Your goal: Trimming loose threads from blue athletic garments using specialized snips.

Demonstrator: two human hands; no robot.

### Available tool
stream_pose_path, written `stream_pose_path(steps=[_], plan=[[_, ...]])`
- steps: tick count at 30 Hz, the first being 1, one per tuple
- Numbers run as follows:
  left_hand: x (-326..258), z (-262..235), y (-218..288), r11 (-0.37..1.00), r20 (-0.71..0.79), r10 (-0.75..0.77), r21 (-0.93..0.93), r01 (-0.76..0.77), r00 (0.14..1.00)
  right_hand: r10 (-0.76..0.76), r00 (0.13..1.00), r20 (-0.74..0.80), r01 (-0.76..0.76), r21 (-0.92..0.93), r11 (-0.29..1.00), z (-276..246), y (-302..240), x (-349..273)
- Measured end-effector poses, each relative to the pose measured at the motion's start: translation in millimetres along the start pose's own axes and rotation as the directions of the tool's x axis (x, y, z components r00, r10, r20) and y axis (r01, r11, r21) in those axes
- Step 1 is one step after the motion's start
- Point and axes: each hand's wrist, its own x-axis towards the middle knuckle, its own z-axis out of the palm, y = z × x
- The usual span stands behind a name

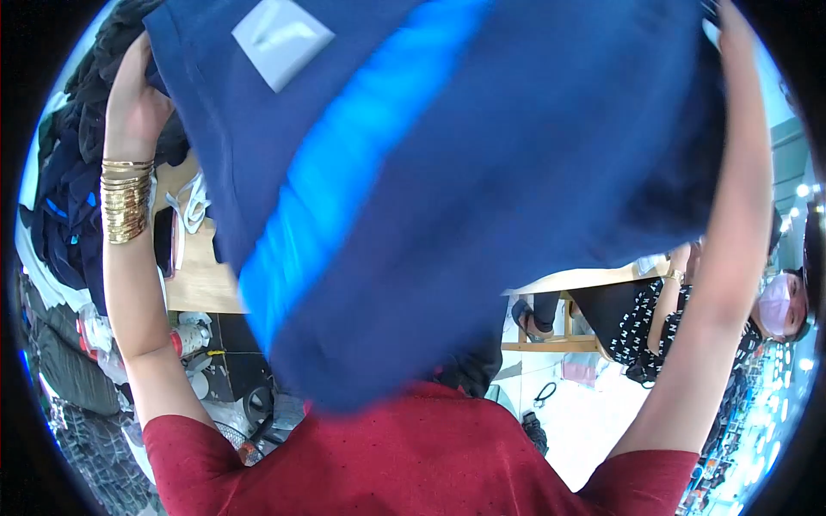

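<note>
A large navy garment (533,163) with a bright blue stripe (344,155) and a pale square patch (282,41) hangs raised in front of me, blurred by motion. At its upper left edge my left hand (142,99) is closed on the cloth, with its fingertips hidden behind it; gold bangles circle that wrist. My right hand (731,24) grips the upper right side, mostly cut off by the picture's top edge. Between the two arms the cloth spreads wide, and its lower end droops close to my chest. What kind of garment it is, I cannot tell.
Behind the cloth stands a wooden table (206,279) with a phone (164,242) and white cord (196,205). Dark clothes (73,163) are heaped at left, above wrapped bundles (73,365). At right sits a masked person in a patterned black top (638,322). Clutter lies on the floor.
</note>
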Motion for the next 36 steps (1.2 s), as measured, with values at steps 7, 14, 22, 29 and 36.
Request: stream_pose_path(steps=[7, 14, 22, 29, 36], plan=[[-51, -35, -91, 0.744, -0.549, -0.651, -0.325, 0.583, 0.524, 0.157, 0.743, 0.65, -0.121, -0.101, 0.988, 110, -53, -111], [-203, 17, -79, 0.594, -0.269, -0.405, 0.649, 0.476, 0.874, -0.113, 0.776, 0.62, -0.178, 0.387, 0.905, 78, -50, -396], [-244, 170, -19, 0.819, 0.417, -0.561, 0.405, 0.406, 0.715, -0.149, 0.698, 0.7, -0.08, 0.283, 0.956, 129, -103, -518], [-271, 186, -67, 0.754, 0.542, -0.196, 0.616, -0.227, 0.817, -0.166, 0.579, 0.798, -0.218, 0.348, 0.912, 101, -105, -523], [-247, 190, -46, 0.915, 0.305, -0.322, 0.342, 0.212, 0.896, -0.04, 0.755, 0.655, -0.167, 0.25, 0.954, 122, -103, -516]])
